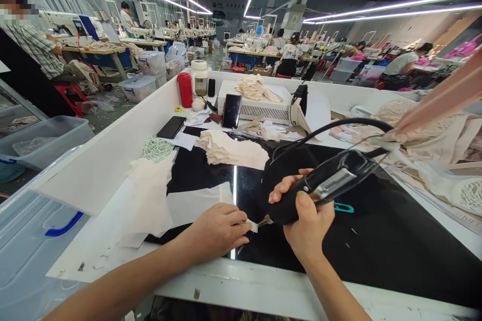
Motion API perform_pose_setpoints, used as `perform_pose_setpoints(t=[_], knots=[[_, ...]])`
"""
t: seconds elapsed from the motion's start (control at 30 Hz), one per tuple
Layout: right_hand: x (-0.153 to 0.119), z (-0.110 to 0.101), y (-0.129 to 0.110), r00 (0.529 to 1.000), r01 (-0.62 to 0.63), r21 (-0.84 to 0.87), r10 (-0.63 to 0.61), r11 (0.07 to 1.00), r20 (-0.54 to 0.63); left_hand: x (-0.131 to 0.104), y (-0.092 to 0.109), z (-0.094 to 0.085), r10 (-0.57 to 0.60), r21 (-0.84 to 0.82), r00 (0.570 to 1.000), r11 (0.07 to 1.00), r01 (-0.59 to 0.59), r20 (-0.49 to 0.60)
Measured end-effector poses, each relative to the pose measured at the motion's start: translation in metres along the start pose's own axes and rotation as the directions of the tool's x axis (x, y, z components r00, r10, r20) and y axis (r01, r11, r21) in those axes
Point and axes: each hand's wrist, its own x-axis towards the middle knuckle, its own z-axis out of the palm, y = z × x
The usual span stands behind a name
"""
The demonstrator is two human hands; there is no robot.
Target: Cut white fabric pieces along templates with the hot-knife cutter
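Observation:
My right hand (309, 220) is wrapped round a black handheld tool (320, 185) with a silver strip and a cable at its rear. The tool's narrow metal tip points down-left and meets the end of a small white strip (252, 226). My left hand (222, 230) lies palm down, its fingertips on that strip, the fingers close together. Under and behind it a pale fabric piece (199, 204) spreads over the black work surface (395, 230). More cream fabric pieces (148, 200) lie to the left, and a stack of cream pieces (233, 149) sits farther back.
Behind are a phone (231, 111), another phone (171, 127), a red bottle (185, 90), a jar (199, 78) and a white vented box (259, 107). Green cord (157, 149) lies left; a teal clip (344, 207) right. Pink fabric hangs upper right. People sit at sewing tables beyond.

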Motion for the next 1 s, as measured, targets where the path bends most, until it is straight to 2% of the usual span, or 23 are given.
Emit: perform_pose_setpoints(t=[0.1,0.33,0.5,0.87,1.0], knots=[[-0.002,0.001,-0.003,1.0,0.015,0.017,-0.015,1.0,0.0,0.0,0.0,0.0,0.009,0.0,1.0,1.0,-0.009,-0.01],[-0.007,0.001,-0.003,0.999,-0.038,-0.036,0.038,0.999,-0.004,0.0,0.0,0.0,0.003,0.006,1.0,1.0,-0.003,0.017],[-0.006,-0.001,-0.002,1.0,-0.007,-0.044,0.008,0.999,0.014,0.001,-0.004,-0.001,0.006,-0.001,1.0,1.0,-0.006,0.009],[-0.006,-0.004,-0.003,1.0,0.009,-0.051,-0.009,0.999,-0.009,-0.003,-0.018,0.009,0.003,0.02,0.992,1.0,-0.001,-0.123],[-0.007,-0.005,-0.005,1.0,-0.006,-0.053,0.005,0.999,-0.017,-0.002,-0.021,0.008,-0.006,-0.016,0.991,1.0,0.004,-0.137]])
